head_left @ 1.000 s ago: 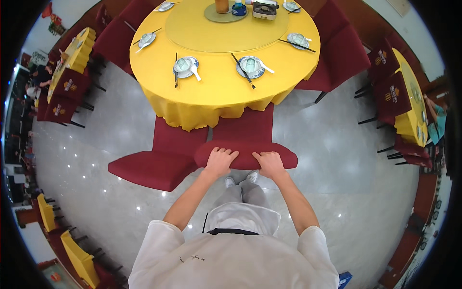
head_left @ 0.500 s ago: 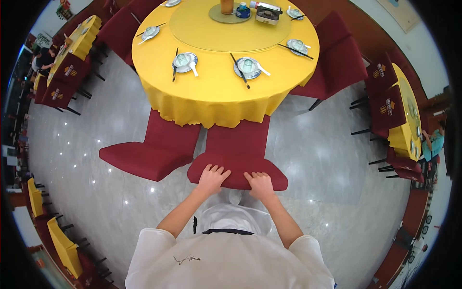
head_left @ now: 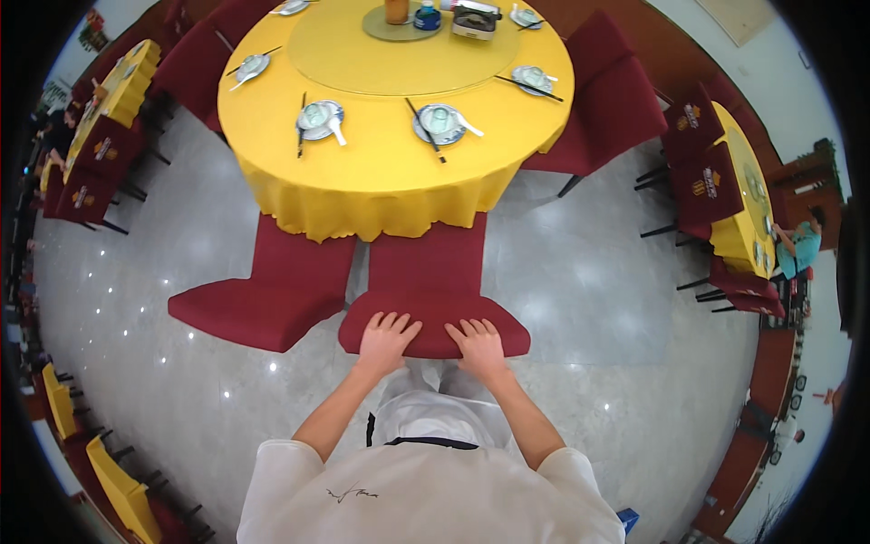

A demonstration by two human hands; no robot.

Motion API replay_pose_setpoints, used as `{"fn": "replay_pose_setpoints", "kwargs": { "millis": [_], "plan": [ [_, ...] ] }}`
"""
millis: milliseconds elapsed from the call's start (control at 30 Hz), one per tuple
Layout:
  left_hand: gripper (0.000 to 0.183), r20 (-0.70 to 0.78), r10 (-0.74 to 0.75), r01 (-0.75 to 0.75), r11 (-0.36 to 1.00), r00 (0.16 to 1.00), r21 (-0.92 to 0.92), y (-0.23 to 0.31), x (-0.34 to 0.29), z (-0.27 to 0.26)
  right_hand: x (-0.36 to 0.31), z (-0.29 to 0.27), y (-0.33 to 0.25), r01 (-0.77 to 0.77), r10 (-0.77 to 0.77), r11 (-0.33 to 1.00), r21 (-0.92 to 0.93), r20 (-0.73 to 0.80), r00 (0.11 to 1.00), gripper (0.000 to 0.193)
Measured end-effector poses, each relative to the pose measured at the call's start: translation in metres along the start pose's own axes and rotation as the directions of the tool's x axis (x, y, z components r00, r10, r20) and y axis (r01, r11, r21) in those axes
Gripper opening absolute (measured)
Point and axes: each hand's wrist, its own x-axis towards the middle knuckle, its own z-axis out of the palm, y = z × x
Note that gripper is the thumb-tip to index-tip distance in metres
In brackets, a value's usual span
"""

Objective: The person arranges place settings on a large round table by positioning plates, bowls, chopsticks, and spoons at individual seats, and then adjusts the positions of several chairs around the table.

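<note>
red chair [head_left: 426, 263]: standing directly in front of the person, its backrest facing the body and its seat reaching beneath the hanging yellow cloth [head_left: 362, 207].
left hand [head_left: 388, 343]: resting palm down on the left part of the backrest's top edge, fingers pointing away from the body.
right hand [head_left: 477, 346]: resting level with it on the right part, fingers pointing the same way.
fingers' hold: both sets are touching the backrest and spreading slightly; their undersides are not showing, so i cannot tell whether they are clasping it.
forearms [head_left: 340, 410]: reaching forward from white sleeves, converging toward the chair.
second chair [head_left: 258, 313]: standing just beside it on the left, leaving a narrow gap, its seat also going under the cloth.
round surface [head_left: 367, 168]: standing beyond both chairs, its overhanging cloth covering the far ends of their seats.
near settings: two plates [head_left: 337, 125] are holding pale cups, white spoons and dark chopsticks.
turntable [head_left: 399, 68]: bearing a small stove [head_left: 475, 22] toward the far side.
co-worker [head_left: 799, 248]: standing well apart at the right, wearing teal.
</note>
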Motion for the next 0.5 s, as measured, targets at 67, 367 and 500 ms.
{"fn": "replay_pose_setpoints", "kwargs": {
  "millis": [67,367,500],
  "plan": [
    [0.065,-0.037,-0.021,0.020,1.000,0.999,-0.004,-0.001,0.005,0.001,0.005,0.002,0.005,0.016,-0.016,1.000,-0.002,-0.030,0.999,0.068],
    [0.073,0.158,-0.098,0.086,0.993,0.982,0.081,0.024,0.037,-0.013,0.003,-0.008,0.029,0.018,-0.021,0.999,0.051,0.055,0.998,0.065],
    [0.093,0.573,-0.287,0.274,0.955,0.767,0.111,0.081,0.112,-0.039,-0.029,-0.035,0.098,0.273,-0.217,0.895,0.352,-0.190,0.958,0.049]
  ]
}}
